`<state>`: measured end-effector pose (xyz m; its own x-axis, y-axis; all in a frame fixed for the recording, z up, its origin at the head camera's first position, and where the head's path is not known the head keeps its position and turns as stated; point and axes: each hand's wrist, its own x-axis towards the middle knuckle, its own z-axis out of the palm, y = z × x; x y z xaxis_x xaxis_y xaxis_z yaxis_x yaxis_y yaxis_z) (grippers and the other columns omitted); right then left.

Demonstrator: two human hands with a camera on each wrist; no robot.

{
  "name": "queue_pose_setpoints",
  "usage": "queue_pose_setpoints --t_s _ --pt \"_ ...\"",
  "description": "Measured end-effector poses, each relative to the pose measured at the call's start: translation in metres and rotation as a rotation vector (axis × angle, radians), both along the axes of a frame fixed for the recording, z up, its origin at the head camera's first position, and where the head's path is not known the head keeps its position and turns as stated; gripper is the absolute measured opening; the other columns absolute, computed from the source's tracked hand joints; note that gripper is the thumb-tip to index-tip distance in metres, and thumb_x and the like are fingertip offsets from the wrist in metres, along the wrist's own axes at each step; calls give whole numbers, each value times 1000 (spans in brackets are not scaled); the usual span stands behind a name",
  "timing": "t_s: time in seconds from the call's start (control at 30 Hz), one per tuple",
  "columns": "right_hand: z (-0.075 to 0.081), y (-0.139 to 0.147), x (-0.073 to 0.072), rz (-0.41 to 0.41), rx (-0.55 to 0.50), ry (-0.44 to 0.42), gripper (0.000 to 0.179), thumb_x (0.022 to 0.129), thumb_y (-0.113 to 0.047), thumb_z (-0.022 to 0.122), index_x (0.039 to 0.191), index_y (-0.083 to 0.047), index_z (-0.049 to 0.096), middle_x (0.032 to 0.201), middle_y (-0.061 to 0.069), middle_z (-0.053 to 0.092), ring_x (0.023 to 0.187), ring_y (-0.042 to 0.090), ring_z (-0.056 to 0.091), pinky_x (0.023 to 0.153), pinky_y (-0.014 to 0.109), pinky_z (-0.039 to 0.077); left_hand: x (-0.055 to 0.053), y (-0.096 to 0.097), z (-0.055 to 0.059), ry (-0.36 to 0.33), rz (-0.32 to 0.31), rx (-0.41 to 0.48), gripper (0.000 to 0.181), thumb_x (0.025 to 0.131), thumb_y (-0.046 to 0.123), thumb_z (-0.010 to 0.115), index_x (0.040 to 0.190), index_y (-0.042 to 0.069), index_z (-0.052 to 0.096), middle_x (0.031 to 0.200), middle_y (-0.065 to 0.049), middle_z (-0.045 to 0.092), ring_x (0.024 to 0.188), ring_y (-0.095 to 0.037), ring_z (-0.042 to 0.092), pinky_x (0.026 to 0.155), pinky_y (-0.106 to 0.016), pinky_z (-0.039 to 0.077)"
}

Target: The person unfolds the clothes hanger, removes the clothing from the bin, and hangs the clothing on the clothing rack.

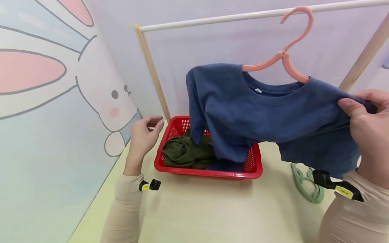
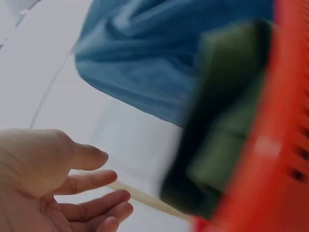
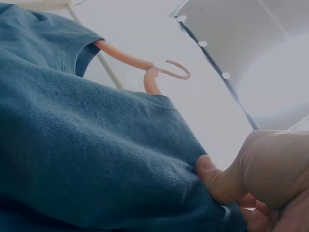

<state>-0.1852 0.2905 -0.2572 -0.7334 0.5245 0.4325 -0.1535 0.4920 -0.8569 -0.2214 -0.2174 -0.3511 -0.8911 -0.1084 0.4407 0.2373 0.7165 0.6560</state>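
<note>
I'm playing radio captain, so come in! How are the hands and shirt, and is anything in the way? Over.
Left hand empty, by the basket. Right hand pinching the shirt. Shirt on a hanger. Nothing seen blocking either hand.

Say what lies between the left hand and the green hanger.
In the head view, the red basket holding dark green cloth, with the blue shirt partly over it.
</note>
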Motion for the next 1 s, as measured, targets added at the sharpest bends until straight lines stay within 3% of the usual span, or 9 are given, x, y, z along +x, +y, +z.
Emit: queue_pose_setpoints --t_s 0.2,0.37,0.6,0.77,0.9,1.0 --pt "-3 4 6 -28 4 -50 30 109 -21 72 89 -42 66 93 -23 54 83 -2 48 72 15 33 -19 5 -40 -135 4 -43 35 109 21 70 137 1 75 124 -22 78 113 -40 75 95 -54 65" --pt "-9 9 19 -64 9 -62 30 110 -22 71 90 -43 65 93 -25 54 84 -2 48 73 15 33 -33 12 -60 -134 13 -9 31 107 20 74 132 2 78 116 -20 80 104 -38 77 90 -53 67" --pt "-2 18 32 -93 -32 -104 22 109 -28 70 94 -42 67 94 -23 55 85 -4 49 75 14 33 -48 25 -70 -140 23 153 27 107 26 76 128 11 79 105 -15 82 94 -30 80 89 -50 67" --pt "-4 23 36 -108 0 -53 31 108 -24 74 87 -44 67 86 -27 56 79 -4 50 69 12 34 -57 33 -71 -191 -16 207 27 108 30 75 130 15 76 102 -15 82 92 -29 80 89 -48 66" --pt "-2 18 40 -97 -1 -102 23 107 -24 76 90 -39 75 84 -28 59 78 -1 51 65 14 35 -54 29 -75 -227 -21 230 28 109 32 73 132 17 74 102 -15 83 92 -28 79 89 -41 65" --pt "-4 14 36 -82 19 -138 10 105 -23 78 97 -25 84 81 -28 63 81 4 54 62 15 39 -47 21 -81 -254 1 236 28 109 32 73 134 18 73 100 -15 83 91 -26 79 86 -36 63"
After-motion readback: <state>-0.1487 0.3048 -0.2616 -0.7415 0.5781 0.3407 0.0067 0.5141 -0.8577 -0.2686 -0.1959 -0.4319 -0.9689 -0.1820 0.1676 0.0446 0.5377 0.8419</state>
